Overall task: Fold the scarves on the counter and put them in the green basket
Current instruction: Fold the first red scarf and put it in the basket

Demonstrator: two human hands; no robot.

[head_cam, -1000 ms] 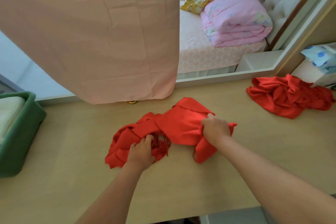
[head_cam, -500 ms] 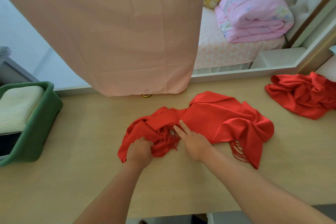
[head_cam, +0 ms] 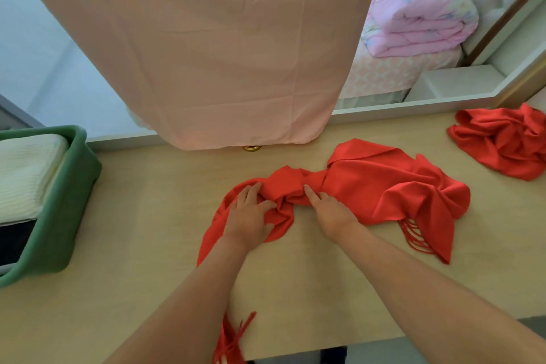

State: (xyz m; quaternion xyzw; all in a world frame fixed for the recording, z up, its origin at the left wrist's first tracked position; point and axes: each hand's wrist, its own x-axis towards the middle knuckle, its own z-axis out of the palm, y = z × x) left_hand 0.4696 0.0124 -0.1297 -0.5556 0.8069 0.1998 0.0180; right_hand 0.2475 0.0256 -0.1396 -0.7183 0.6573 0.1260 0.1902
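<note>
A red fringed scarf [head_cam: 375, 186] lies crumpled across the middle of the wooden counter [head_cam: 147, 245]. It is bunched into a narrow twist at its centre. My left hand [head_cam: 248, 216] rests on its left part with fingers spread and fairly straight. My right hand [head_cam: 329, 210] grips the twisted middle, index finger extended and the other fingers curled into the cloth. One fringed end [head_cam: 233, 340] hangs at the counter's near edge under my left forearm. A second red scarf [head_cam: 502, 142] sits crumpled at the far right. The green basket [head_cam: 71, 201] stands at the left edge.
A folded cream cloth [head_cam: 26, 168] lies in the basket above something dark. A pink cloth [head_cam: 206, 53] hangs over the counter's back edge, with a small gold knob [head_cam: 252, 148] below it. Behind are a bed and a folded pink quilt [head_cam: 419, 9].
My left hand has opened from a fist and lies flatter on the scarf. The scarf's left end has stretched toward the near edge. My right hand shifted slightly onto the twisted middle.
</note>
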